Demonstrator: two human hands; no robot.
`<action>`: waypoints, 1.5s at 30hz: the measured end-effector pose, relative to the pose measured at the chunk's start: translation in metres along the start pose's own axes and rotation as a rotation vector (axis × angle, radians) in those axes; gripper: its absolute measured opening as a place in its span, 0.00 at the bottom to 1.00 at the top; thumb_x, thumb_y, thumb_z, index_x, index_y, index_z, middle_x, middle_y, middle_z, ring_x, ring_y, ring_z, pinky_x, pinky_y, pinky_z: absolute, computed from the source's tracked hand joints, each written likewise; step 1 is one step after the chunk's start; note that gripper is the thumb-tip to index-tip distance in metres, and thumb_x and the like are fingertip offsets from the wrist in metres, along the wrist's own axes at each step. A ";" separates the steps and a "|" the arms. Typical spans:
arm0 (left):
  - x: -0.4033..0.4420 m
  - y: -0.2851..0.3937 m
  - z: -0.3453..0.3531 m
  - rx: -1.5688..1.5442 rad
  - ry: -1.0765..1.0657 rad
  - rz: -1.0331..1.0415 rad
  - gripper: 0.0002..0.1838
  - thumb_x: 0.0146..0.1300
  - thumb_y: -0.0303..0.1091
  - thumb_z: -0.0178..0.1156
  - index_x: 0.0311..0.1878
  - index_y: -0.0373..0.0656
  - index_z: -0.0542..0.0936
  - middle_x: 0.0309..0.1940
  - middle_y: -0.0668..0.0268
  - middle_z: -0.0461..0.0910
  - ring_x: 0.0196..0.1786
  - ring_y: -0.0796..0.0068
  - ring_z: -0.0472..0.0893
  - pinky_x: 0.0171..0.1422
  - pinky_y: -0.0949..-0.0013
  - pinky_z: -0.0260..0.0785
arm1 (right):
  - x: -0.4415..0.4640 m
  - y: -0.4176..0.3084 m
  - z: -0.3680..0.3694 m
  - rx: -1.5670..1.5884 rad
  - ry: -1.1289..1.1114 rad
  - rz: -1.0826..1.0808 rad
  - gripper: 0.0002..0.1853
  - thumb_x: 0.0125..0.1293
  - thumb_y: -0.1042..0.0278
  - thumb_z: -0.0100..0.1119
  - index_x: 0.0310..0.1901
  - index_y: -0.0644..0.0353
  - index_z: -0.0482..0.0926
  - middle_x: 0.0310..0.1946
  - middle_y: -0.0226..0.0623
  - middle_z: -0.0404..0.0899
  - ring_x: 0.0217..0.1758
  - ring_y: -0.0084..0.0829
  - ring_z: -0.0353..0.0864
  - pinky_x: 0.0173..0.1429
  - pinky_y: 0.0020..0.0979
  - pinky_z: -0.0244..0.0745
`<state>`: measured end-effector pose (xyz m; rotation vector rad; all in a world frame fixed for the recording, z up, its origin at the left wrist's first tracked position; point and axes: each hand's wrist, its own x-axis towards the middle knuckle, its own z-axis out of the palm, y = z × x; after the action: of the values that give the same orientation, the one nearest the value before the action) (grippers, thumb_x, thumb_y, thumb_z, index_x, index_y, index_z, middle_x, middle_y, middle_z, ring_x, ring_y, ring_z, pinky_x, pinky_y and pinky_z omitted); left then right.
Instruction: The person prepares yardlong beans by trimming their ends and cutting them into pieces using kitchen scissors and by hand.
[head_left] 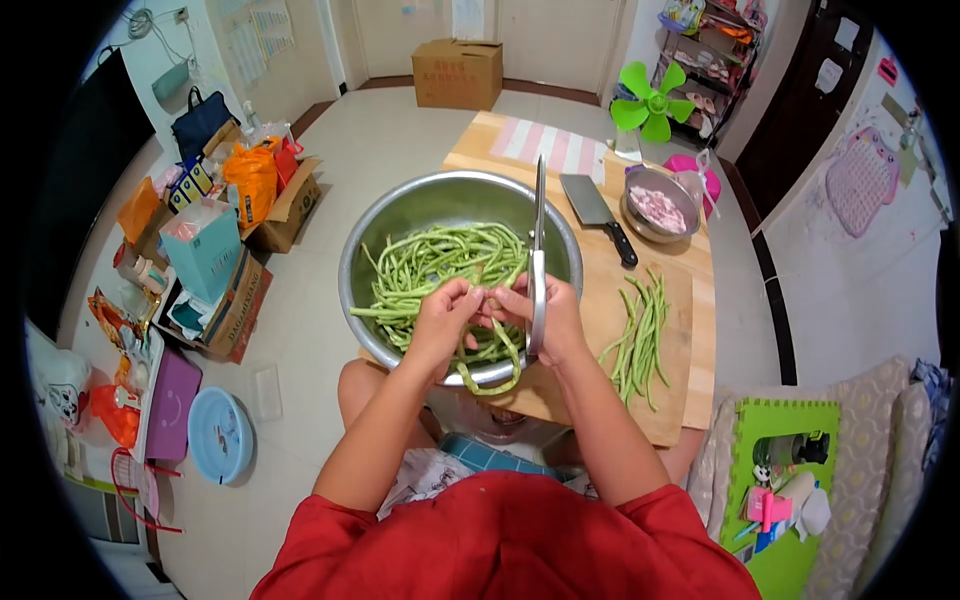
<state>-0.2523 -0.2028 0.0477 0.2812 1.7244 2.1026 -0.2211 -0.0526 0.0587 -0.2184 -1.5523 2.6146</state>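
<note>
Both hands are over the near part of a large steel basin (357,235) full of long green beans (430,255). My left hand (440,318) pinches one long bean (490,388), which loops down over the basin's near rim. My right hand (553,312) meets it fingertip to fingertip on the same bean. Hooked on my right hand is a long metal tool that looks like scissors (538,265), seen edge-on with its blade pointing away from me. The exact spot where the fingers grip the bean is partly hidden.
Right of the basin, a cutting board (675,415) bears a bunch of beans (640,340). Beyond lie a cleaver (592,203), a metal bowl (672,235) of raw meat and a green fan (652,103). Filled boxes (285,225) and a blue tub (221,440) stand on the floor at left.
</note>
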 end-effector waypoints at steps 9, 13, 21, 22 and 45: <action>-0.005 0.005 0.007 0.058 0.007 0.006 0.16 0.53 0.31 0.67 0.45 0.42 0.75 0.29 0.73 0.78 0.24 0.91 0.71 0.21 0.85 0.53 | 0.001 0.005 -0.011 -0.027 -0.058 -0.035 0.12 0.54 0.78 0.65 0.39 0.72 0.76 0.34 0.42 0.80 0.33 0.28 0.82 0.37 0.23 0.81; 0.001 -0.001 0.000 0.057 -0.008 -0.041 0.17 0.56 0.34 0.65 0.47 0.41 0.75 0.28 0.74 0.78 0.24 0.91 0.70 0.20 0.84 0.51 | 0.000 0.006 -0.008 -0.155 0.039 -0.070 0.08 0.54 0.76 0.66 0.35 0.69 0.79 0.29 0.38 0.80 0.28 0.24 0.80 0.30 0.23 0.80; 0.000 0.001 0.003 -0.040 -0.001 -0.020 0.09 0.61 0.35 0.59 0.42 0.42 0.78 0.28 0.75 0.77 0.23 0.92 0.69 0.20 0.85 0.52 | -0.014 -0.001 -0.001 -0.392 0.053 -0.059 0.09 0.54 0.73 0.67 0.35 0.66 0.79 0.25 0.33 0.80 0.26 0.20 0.79 0.24 0.21 0.74; -0.001 0.002 0.003 -0.067 -0.006 -0.024 0.08 0.61 0.34 0.59 0.42 0.43 0.78 0.27 0.75 0.76 0.23 0.92 0.68 0.20 0.85 0.52 | -0.015 -0.002 0.000 -0.424 0.074 -0.052 0.08 0.54 0.72 0.67 0.33 0.66 0.80 0.22 0.33 0.79 0.22 0.20 0.77 0.22 0.23 0.74; -0.105 0.020 0.019 0.213 -0.045 0.181 0.13 0.64 0.34 0.56 0.46 0.36 0.75 0.29 0.72 0.74 0.28 0.87 0.69 0.31 0.81 0.61 | -0.133 -0.054 -0.023 -0.700 -0.185 -0.191 0.12 0.55 0.77 0.62 0.42 0.65 0.79 0.42 0.41 0.82 0.44 0.30 0.83 0.44 0.25 0.77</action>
<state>-0.1535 -0.2337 0.0813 0.5612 1.9634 2.0163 -0.0859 -0.0273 0.1053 0.1286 -2.3621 1.9021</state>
